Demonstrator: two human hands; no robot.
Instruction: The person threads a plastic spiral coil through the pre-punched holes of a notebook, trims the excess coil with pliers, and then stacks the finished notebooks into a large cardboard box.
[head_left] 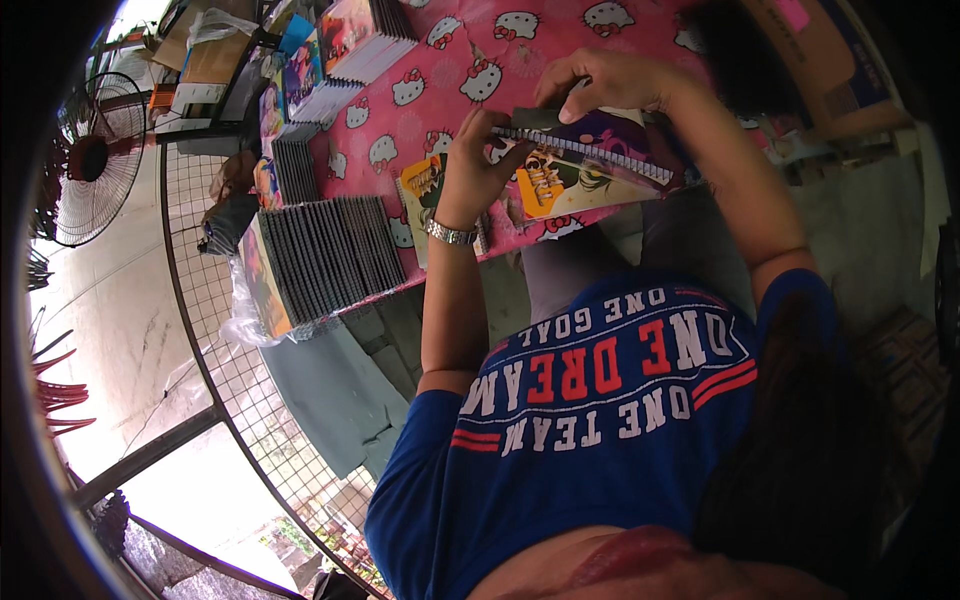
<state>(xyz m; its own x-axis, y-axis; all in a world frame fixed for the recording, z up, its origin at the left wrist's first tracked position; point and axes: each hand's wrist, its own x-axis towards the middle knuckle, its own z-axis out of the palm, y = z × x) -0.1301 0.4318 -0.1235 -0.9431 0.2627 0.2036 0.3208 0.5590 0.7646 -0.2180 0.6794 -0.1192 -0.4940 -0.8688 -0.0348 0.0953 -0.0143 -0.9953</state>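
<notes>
A spiral-bound notebook point(600, 185) with a colourful cartoon cover lies at the table's near edge, its row of white binding loops point(610, 156) running slantwise across it. My left hand point(476, 165), with a metal watch at the wrist, pinches the left end of the binding. From the far side, my right hand point(612, 84) curls its fingers down on a small dark grey strip point(536, 118) beside the loops. What the strip is made of I cannot tell. Partly under my left forearm is another notebook point(418, 195) with a similar yellow cover.
Stacks of notebooks point(325, 245) stand along the table's left side, with more piles point(365, 45) behind. A pink cloth with cat faces point(480, 80) covers the table. At far right is a cardboard box point(830, 60). A fan point(92, 158) and wire mesh point(215, 300) are on the left.
</notes>
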